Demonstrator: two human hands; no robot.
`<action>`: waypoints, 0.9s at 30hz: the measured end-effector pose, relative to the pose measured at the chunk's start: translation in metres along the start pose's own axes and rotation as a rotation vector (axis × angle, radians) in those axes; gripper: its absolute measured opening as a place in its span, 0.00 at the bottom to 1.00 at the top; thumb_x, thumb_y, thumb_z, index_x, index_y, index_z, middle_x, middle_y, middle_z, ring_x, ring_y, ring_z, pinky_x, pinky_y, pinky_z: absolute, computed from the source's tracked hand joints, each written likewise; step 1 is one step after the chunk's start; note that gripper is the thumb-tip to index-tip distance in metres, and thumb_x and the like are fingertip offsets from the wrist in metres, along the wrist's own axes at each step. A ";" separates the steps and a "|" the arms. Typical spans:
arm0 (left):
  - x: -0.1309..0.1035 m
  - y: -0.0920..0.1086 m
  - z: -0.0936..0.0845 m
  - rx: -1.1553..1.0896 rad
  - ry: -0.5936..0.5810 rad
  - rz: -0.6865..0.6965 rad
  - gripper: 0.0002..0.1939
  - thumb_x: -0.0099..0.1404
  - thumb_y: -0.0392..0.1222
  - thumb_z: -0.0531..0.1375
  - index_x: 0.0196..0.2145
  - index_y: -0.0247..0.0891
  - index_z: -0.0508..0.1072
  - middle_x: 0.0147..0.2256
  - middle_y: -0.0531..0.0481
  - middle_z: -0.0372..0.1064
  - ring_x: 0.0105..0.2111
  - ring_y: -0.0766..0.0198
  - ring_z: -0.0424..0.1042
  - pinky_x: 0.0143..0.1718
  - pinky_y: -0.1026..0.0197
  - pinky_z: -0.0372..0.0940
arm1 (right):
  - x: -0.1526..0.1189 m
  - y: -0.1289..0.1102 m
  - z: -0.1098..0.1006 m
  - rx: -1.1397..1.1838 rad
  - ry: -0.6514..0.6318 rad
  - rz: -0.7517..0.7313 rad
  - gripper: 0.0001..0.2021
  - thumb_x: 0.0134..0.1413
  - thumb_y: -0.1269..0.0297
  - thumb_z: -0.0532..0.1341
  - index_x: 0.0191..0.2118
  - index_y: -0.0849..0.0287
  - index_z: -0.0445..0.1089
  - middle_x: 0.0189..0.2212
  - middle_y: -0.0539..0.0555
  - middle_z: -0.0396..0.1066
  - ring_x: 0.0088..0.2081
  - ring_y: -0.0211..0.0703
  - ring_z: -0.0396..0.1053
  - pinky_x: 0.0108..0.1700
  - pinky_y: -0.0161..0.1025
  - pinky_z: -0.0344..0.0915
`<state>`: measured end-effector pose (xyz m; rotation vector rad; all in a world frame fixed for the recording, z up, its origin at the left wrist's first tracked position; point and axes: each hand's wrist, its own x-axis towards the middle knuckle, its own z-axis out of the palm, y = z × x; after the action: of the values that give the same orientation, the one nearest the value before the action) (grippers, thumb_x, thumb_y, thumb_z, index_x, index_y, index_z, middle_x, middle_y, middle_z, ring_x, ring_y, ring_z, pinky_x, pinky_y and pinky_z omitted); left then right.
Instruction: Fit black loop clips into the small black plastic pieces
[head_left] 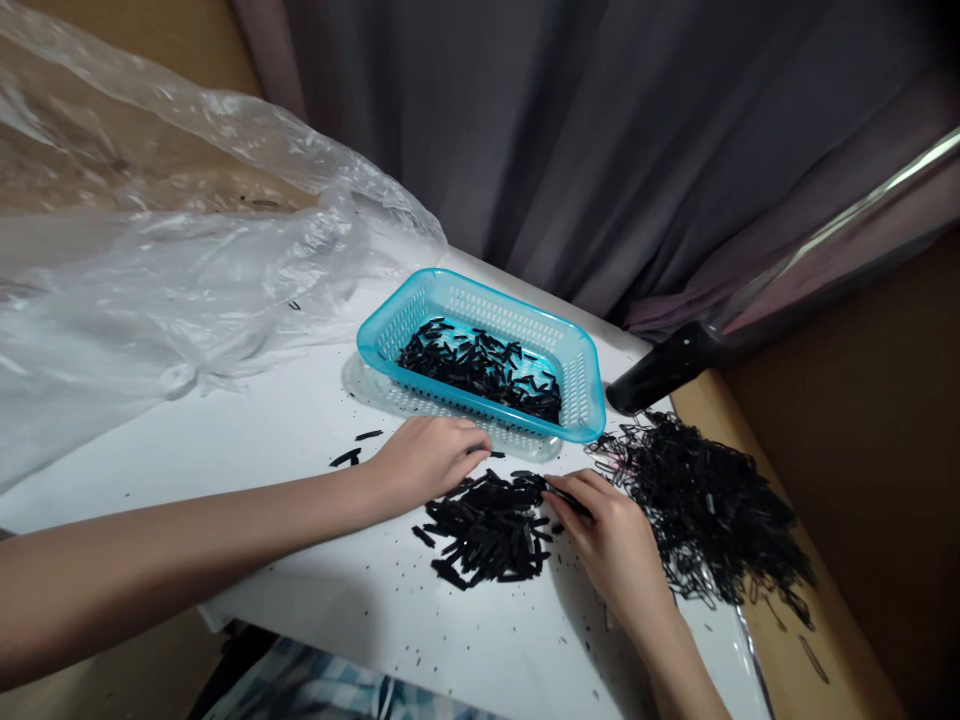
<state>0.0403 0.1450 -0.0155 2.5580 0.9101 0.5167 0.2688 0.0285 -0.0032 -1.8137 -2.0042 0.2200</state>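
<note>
My left hand (435, 462) is closed in a pinch on a small black piece (496, 455), just in front of the blue basket. A dark, slim tool, its exact kind unclear, is in the closed fingers of my right hand (600, 510), at the right edge of the pile of black strips (491, 530). Behind both hands the blue basket (585, 385) holds many similar black strips. To the right of my right hand lies a tangled heap of thin black loops (712, 510).
Clear plastic sheeting (225, 290) covers the left rear of the white table (285, 400). A black handle-like object (660, 370) stands right of the basket. Loose strips (349, 457) lie by my left wrist, and black crumbs dot the tabletop. Dark curtains (465, 120) hang behind.
</note>
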 end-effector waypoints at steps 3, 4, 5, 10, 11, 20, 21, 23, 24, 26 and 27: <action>0.000 0.000 0.000 0.007 0.013 0.012 0.10 0.70 0.35 0.57 0.38 0.39 0.79 0.35 0.48 0.82 0.32 0.58 0.78 0.31 0.62 0.64 | 0.000 -0.001 0.000 0.004 0.008 -0.004 0.10 0.67 0.64 0.59 0.44 0.54 0.79 0.37 0.54 0.79 0.35 0.46 0.79 0.38 0.37 0.72; 0.000 0.000 0.000 0.010 0.017 0.014 0.10 0.70 0.35 0.57 0.38 0.39 0.79 0.34 0.48 0.81 0.31 0.58 0.78 0.30 0.62 0.64 | 0.000 -0.001 0.000 0.006 0.012 -0.005 0.10 0.66 0.63 0.59 0.44 0.54 0.79 0.37 0.54 0.79 0.35 0.46 0.79 0.38 0.37 0.72; -0.001 0.000 0.000 0.011 0.020 0.017 0.10 0.70 0.35 0.57 0.38 0.39 0.79 0.34 0.48 0.81 0.30 0.59 0.77 0.30 0.63 0.63 | 0.000 -0.001 0.000 0.009 0.015 -0.007 0.10 0.66 0.64 0.59 0.44 0.54 0.79 0.37 0.54 0.79 0.35 0.46 0.79 0.38 0.37 0.72; -0.002 -0.001 0.001 0.012 0.038 0.029 0.09 0.72 0.36 0.56 0.40 0.38 0.77 0.37 0.48 0.81 0.32 0.59 0.78 0.31 0.63 0.64 | 0.000 -0.004 -0.002 0.034 0.049 -0.013 0.10 0.68 0.64 0.58 0.47 0.56 0.77 0.40 0.56 0.78 0.38 0.46 0.79 0.42 0.37 0.72; -0.002 -0.002 0.002 0.015 0.035 0.030 0.09 0.72 0.37 0.56 0.41 0.38 0.77 0.37 0.47 0.81 0.33 0.58 0.78 0.31 0.63 0.64 | -0.001 -0.004 -0.003 0.039 0.053 -0.015 0.11 0.68 0.64 0.58 0.47 0.57 0.77 0.40 0.56 0.78 0.38 0.46 0.79 0.43 0.37 0.72; -0.002 -0.005 0.000 0.063 -0.013 0.080 0.13 0.74 0.41 0.55 0.42 0.41 0.80 0.37 0.48 0.74 0.30 0.62 0.75 0.29 0.64 0.63 | -0.001 -0.006 -0.003 0.083 0.073 -0.033 0.10 0.68 0.63 0.59 0.48 0.56 0.77 0.40 0.56 0.78 0.39 0.46 0.79 0.43 0.37 0.73; -0.002 -0.005 0.000 0.055 -0.012 0.081 0.13 0.74 0.41 0.54 0.41 0.41 0.79 0.38 0.48 0.73 0.31 0.62 0.75 0.30 0.64 0.63 | -0.001 -0.006 -0.003 0.087 0.077 -0.035 0.10 0.67 0.64 0.59 0.47 0.56 0.77 0.40 0.56 0.78 0.39 0.46 0.79 0.43 0.37 0.73; -0.002 -0.004 0.000 0.007 -0.001 0.066 0.12 0.74 0.40 0.54 0.42 0.40 0.78 0.40 0.47 0.73 0.34 0.61 0.75 0.33 0.63 0.65 | -0.001 -0.006 -0.003 0.095 0.087 -0.040 0.10 0.67 0.64 0.59 0.47 0.56 0.77 0.40 0.56 0.78 0.39 0.45 0.79 0.43 0.38 0.73; -0.001 -0.003 0.000 -0.040 0.010 0.050 0.12 0.74 0.40 0.54 0.42 0.40 0.78 0.41 0.47 0.73 0.36 0.60 0.75 0.36 0.62 0.66 | -0.001 -0.007 -0.003 0.100 0.093 -0.044 0.10 0.67 0.65 0.60 0.47 0.56 0.77 0.39 0.56 0.78 0.39 0.45 0.79 0.43 0.38 0.73; -0.001 0.001 -0.002 -0.182 0.039 0.006 0.10 0.72 0.40 0.55 0.41 0.39 0.78 0.41 0.46 0.74 0.38 0.59 0.75 0.40 0.60 0.66 | -0.001 -0.008 -0.004 0.111 0.108 -0.058 0.09 0.67 0.66 0.60 0.47 0.56 0.77 0.39 0.55 0.78 0.39 0.45 0.79 0.43 0.37 0.73; -0.001 0.004 -0.003 -0.277 0.041 -0.036 0.10 0.72 0.41 0.56 0.41 0.38 0.77 0.39 0.46 0.74 0.36 0.60 0.74 0.38 0.60 0.66 | -0.001 -0.010 -0.004 0.118 0.116 -0.066 0.09 0.67 0.66 0.60 0.48 0.56 0.77 0.39 0.55 0.78 0.39 0.44 0.78 0.43 0.37 0.73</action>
<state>0.0405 0.1426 -0.0115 2.2859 0.8323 0.6396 0.2617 0.0257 0.0044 -1.6474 -1.9260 0.2037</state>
